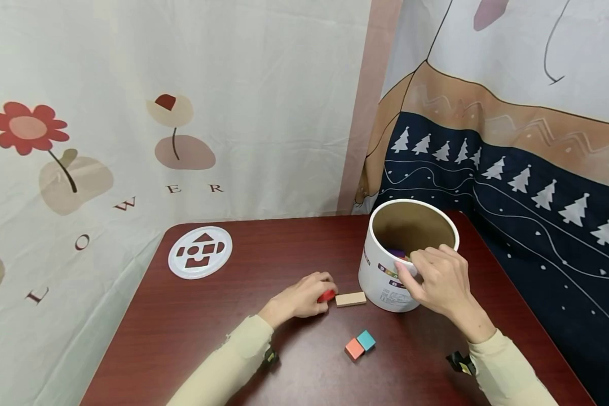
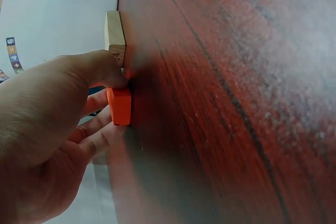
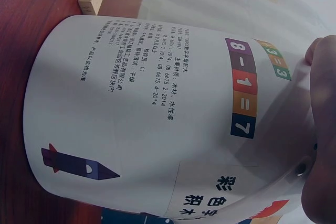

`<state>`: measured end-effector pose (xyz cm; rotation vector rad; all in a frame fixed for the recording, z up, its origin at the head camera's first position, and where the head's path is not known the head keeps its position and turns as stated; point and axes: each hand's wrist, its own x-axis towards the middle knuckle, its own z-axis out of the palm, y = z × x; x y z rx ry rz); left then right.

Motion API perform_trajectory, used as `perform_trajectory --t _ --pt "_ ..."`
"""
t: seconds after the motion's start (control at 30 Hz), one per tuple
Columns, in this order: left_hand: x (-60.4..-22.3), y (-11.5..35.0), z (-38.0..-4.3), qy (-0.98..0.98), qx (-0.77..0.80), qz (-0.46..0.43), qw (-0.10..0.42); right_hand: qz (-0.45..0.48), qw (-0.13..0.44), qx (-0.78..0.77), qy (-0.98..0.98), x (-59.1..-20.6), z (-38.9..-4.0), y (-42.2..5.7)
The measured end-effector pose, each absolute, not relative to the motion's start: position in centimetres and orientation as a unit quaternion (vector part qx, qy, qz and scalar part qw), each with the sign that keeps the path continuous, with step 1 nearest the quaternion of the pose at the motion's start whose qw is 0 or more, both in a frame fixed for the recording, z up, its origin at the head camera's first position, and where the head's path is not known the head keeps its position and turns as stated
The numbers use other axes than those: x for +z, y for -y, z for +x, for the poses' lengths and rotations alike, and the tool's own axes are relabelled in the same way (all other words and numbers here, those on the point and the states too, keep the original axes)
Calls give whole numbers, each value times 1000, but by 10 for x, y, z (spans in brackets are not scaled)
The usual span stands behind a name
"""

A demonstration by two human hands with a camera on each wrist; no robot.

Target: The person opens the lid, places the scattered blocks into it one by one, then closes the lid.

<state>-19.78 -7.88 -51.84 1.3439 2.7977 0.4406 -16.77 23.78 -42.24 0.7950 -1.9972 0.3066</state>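
Note:
On the table, my left hand [image 1: 301, 296] pinches a red block [image 1: 327, 295] between thumb and fingers. In the left wrist view the orange-red block [image 2: 121, 106] stands close against the table, partly covered by the thumb. Just beyond it lies a plain wooden block [image 1: 351, 300], its end near the bucket. My right hand [image 1: 441, 277] grips the near rim of a tall white bucket [image 1: 385, 290], thumb outside and fingers over the edge. Printed sums and lettering cover the bucket's side; a few coloured pieces show inside it.
An orange cube [image 1: 354, 349] and a teal cube [image 1: 366, 340] sit touching each other nearer the front. At the back left lies a white oval plate [image 1: 176, 268] with cut-out shapes. Printed curtains [image 1: 284, 113] hang behind the dark red table [image 1: 208, 316].

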Motion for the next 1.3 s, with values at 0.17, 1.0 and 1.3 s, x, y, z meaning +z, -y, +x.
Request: perform_trajectory --t 0.17,1.0,1.3 --pt "-508 86 -202 -891 159 424 -9 324 464 125 815 -424 -168 -239" --pt "-382 72 -243 -835 257 449 -185 321 453 125 822 -421 -166 -239" --pt "-346 46 -247 -818 267 470 -196 319 449 125 825 -422 -166 -239"
